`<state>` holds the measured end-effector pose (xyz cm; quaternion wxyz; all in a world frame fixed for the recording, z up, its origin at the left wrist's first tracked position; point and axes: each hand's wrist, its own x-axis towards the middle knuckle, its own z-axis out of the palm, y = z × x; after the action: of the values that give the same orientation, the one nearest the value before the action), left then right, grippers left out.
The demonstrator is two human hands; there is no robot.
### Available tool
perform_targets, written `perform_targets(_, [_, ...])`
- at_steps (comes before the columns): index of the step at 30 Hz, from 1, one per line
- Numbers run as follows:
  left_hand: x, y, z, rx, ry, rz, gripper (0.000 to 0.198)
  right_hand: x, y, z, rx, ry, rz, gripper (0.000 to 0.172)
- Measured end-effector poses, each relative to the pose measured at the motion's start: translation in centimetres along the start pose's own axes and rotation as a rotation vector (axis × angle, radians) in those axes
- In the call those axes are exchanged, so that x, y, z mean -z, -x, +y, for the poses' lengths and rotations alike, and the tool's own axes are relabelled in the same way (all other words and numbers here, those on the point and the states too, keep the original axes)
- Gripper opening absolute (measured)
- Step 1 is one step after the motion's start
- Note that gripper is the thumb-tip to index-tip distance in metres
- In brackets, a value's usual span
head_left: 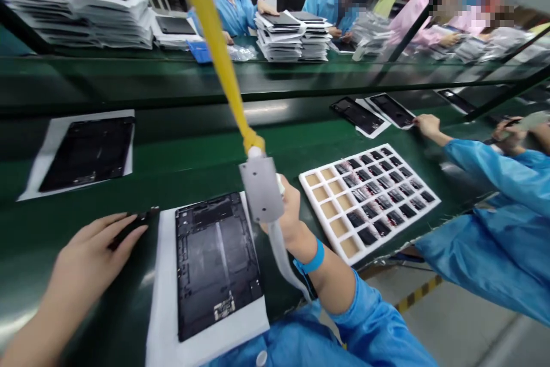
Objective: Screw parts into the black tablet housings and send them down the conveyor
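Observation:
My left hand (97, 255) pinches a small dark flat part (131, 231) between thumb and fingers, just left of a sheet of white paper (161, 292). On that paper lies a black tablet housing (206, 252), its inside facing up and a small circuit piece near its lower edge. My right hand (291, 206), with a blue band at the wrist, is closed around a hanging tool behind a grey metal plate (261, 189). The plate hides most of the fingers and the tool's body. A yellow strap (219, 52) holds the tool up above the housing's right edge.
At the right, a white tray (320, 215) holds several small black parts in its compartments. More housings lie on paper on the green bench, one at the left (90, 152). A co-worker's sleeve (485, 172) reaches in from the right. Stacks (112, 12) stand on the shelf behind.

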<state>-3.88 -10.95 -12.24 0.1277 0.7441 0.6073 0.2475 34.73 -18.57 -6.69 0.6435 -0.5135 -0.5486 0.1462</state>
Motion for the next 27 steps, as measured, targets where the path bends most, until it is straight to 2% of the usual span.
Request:
perform_targets(3, [0.8, -0.6, 3.7, -0.021, -0.08, 0.077, 0.031, 0.5, 0.7, -0.1, -0.026, 0.001, 0.014, 0.022])
perform_targets(6, [0.7, -1.8, 5.0, 0.007, 0.019, -0.058, 0.032, 1.3, 1.2, 0.4, -0.083, -0.039, 0.03, 0.035])
perform_targets(10, [0.8, -1.7, 3.6, 0.088, 0.13, -0.072, 0.032, 1.8, 1.2, 1.4, -0.116, 0.058, 0.03, 0.044])
perform_targets(16, [1.7, 0.5, 2.4, 0.123, 0.266, -0.161, 0.029, 1.7, 1.4, 1.0, -0.107, 0.067, 0.046, 0.035])
perform_targets(19, [2.2, 0.4, 2.1, 0.2, 0.348, -0.208, 0.025, 1.4, 1.5, 0.8, -0.104, 0.063, 0.053, 0.036])
perform_targets(23, [2.9, 0.0, 1.6, 0.329, 0.449, -0.296, 0.028, 1.2, 1.5, 0.7, -0.078, 0.064, 0.054, 0.036])
perform_targets(27, [4.2, 0.1, 1.6, 0.34, 0.433, -0.329, 0.031, 1.3, 1.4, 0.7, -0.067, 0.091, 0.059, 0.036])
